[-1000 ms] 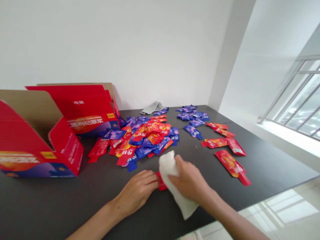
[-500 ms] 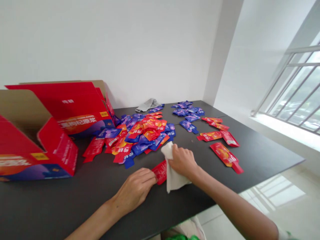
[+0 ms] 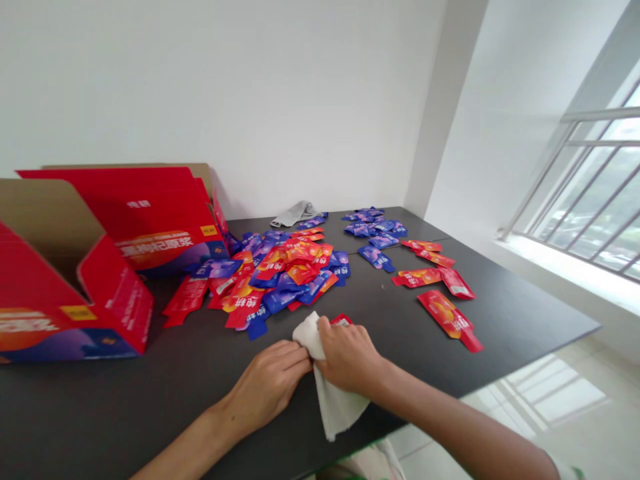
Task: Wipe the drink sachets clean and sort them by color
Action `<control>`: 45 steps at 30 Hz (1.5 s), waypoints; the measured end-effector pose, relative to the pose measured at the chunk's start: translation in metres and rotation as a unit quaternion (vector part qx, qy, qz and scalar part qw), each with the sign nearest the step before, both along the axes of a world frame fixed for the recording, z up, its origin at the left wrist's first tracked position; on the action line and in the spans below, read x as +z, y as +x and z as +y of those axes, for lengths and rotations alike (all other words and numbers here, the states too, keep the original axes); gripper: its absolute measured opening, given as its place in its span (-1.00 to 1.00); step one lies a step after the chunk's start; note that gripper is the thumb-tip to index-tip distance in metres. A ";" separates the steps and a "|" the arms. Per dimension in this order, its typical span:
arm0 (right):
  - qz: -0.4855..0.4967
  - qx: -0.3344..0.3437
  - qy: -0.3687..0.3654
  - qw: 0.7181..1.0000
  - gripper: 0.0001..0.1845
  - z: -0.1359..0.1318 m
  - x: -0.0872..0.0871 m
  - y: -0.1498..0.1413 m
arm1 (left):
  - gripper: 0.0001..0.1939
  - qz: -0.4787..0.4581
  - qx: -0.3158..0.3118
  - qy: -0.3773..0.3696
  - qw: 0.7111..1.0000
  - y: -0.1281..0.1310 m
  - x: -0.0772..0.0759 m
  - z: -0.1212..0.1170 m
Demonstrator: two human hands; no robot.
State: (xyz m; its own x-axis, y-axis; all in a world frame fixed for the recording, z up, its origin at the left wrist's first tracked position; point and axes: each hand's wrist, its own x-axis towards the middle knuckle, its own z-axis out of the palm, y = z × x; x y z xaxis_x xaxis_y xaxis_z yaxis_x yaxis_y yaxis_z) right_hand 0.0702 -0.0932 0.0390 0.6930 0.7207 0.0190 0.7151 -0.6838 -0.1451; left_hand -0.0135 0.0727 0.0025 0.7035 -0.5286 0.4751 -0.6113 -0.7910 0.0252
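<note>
Near the front of the dark table, my right hand (image 3: 350, 355) is closed on a white cloth (image 3: 337, 403), pressing it onto a red pouch (image 3: 343, 320). Only the pouch's far end and a sliver by my fingertips show; the cloth and hand cover the rest. My left hand (image 3: 275, 373) pinches the pouch's near-left end, its fingertips touching the cloth. Just beyond both hands lies a heap of red and blue pouches (image 3: 295, 267).
Two open red cartons stand at left, one in front (image 3: 120, 293) and one behind (image 3: 165, 200). Blue pouches (image 3: 377, 260) and red pouches (image 3: 447, 312) lie spread at right. A grey cloth (image 3: 297, 213) rests by the wall. The table's edge runs close below my right forearm.
My right hand has slid the white cloth left and toward me along the red pouch, up to my left fingertips. The pouch's far end now shows beyond the hand. My left hand stays nearly still.
</note>
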 end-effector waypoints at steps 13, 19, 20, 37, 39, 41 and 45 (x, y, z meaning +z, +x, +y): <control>-0.028 -0.174 0.017 0.984 -0.43 -0.097 0.008 0.080 | -0.93 -0.034 0.112 -0.169 0.979 -0.008 0.011 0.012; 0.062 0.110 0.115 0.985 -0.40 -0.063 0.026 0.022 | -0.92 -0.020 0.103 -0.210 0.972 -0.013 0.014 0.010; 0.079 0.137 0.107 0.982 -0.47 -0.055 0.025 0.015 | -0.92 -0.024 0.101 -0.205 0.973 -0.014 0.015 0.009; 0.207 0.075 0.301 0.928 -0.61 0.046 0.055 0.127 | -0.58 -0.009 0.293 -0.181 0.939 -0.001 0.015 0.025; 0.223 0.024 0.321 0.920 -0.56 0.071 0.058 0.146 | -0.55 -0.002 0.286 -0.171 0.943 -0.001 0.013 0.026; 0.222 -0.013 0.313 0.923 -0.52 0.091 0.055 0.165 | -0.53 0.011 0.279 -0.159 0.947 -0.001 0.011 0.026; 0.166 -0.082 0.268 0.946 -0.57 0.098 0.042 0.201 | -0.52 0.026 0.268 -0.136 0.953 -0.001 0.009 0.027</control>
State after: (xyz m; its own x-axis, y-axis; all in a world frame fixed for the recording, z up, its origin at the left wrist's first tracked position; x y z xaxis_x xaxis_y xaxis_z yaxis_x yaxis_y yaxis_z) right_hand 0.2716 0.0047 0.0811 0.8264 0.5515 0.1135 0.4606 -0.5463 -0.6996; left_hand -0.0145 0.0993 0.0112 0.8647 0.0516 0.4997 -0.1130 -0.9492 0.2936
